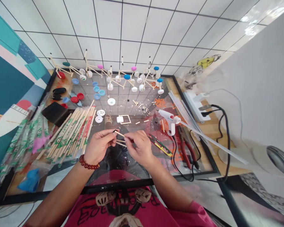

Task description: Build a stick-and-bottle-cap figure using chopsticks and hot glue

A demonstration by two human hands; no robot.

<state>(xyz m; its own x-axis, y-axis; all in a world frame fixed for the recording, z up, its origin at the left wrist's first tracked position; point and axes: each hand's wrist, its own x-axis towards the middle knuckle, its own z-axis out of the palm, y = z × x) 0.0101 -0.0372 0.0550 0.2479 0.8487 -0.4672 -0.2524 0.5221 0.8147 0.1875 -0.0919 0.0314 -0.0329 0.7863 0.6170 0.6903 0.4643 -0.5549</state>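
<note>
My left hand (98, 145), with a red beaded bracelet at the wrist, pinches one end of a short wooden stick (119, 134). A small black piece shows at that end by the fingertips. The fingers of my right hand (140, 148) are closed on the stick's other end. Just below it, more thin sticks (121, 143) show between the hands; whether they are joined to the held one I cannot tell. Beyond the hands lies a small wooden stick frame (126, 122) with a white block-like piece (120, 119) at its left side.
Wrapped chopsticks (72, 135) lie left. Along the back stand stick models with bottle-cap wheels (134, 89); loose blue caps (97, 96) lie nearby. To the right are a glue gun (167, 119), a yellow-green cutter knife (162, 148), red-handled pliers (185, 151) and a power strip (198, 107).
</note>
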